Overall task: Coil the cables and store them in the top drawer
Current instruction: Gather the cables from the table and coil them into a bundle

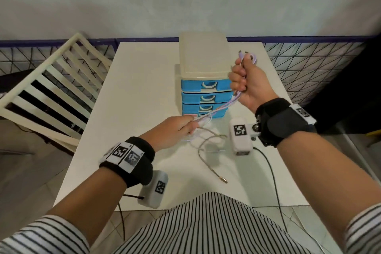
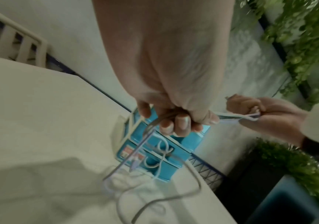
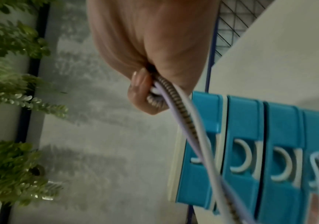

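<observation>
A small cream drawer unit (image 1: 203,55) with several blue drawers stands at the back of the white table (image 1: 134,93); its top drawer (image 1: 198,86) is closed. My right hand (image 1: 245,80) is raised beside the unit and grips a bundle of cables (image 1: 221,109): lilac, white and braided (image 3: 176,106). Their ends (image 1: 250,56) stick up above the fist. The bundle runs taut down to my left hand (image 1: 186,127), which pinches it low in front of the unit (image 2: 179,121). Loose braided cable (image 1: 206,150) trails on the table, ending in a metal plug (image 1: 223,180).
A cream slatted chair (image 1: 55,88) leans at the table's left. A wire mesh fence (image 1: 313,62) runs behind the table. Black leads (image 1: 274,181) hang from the wrist cameras over the near table edge. Green plants (image 2: 304,50) show in the wrist views.
</observation>
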